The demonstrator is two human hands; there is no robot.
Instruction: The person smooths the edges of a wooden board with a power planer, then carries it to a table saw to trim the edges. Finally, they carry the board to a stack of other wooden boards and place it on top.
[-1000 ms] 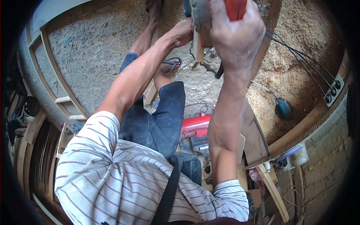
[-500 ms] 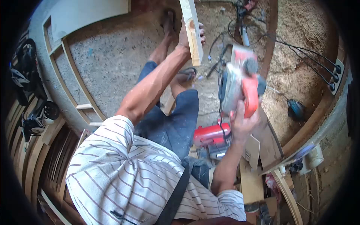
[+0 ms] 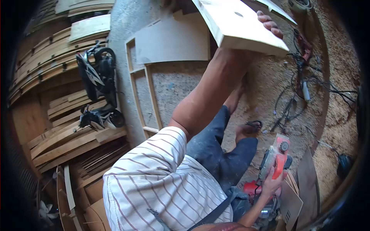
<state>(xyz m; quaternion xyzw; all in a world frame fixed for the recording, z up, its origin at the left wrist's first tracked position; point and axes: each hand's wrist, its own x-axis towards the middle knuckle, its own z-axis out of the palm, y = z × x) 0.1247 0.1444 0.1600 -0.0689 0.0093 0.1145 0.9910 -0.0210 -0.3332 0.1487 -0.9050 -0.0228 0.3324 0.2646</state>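
Note:
A pale wooden board (image 3: 231, 25) with a dark knot is raised close to the camera at the top of the view. My left hand (image 3: 270, 25) grips it from beneath, with fingertips curled over its right edge. Low on the right, my right hand (image 3: 272, 183) is wrapped around the handle of a red electric planer (image 3: 282, 153) with a dark round knob at its front. Behind that hand sits another red machine (image 3: 252, 188), partly covered by the wrist and planer.
Cables (image 3: 296, 90) lie tangled on the dusty floor by my sandaled foot. Wood shavings (image 3: 337, 131) heap up at right. A wooden frame (image 3: 152, 98) and pale panel (image 3: 173, 40) lie ahead. A motorcycle (image 3: 101, 77) and stacked planks (image 3: 65, 144) stand at left.
My head view has swung left, showing more of the motorcycle and planks. The board has come up nearer the camera in my left hand. The planer now appears lower and farther from the camera.

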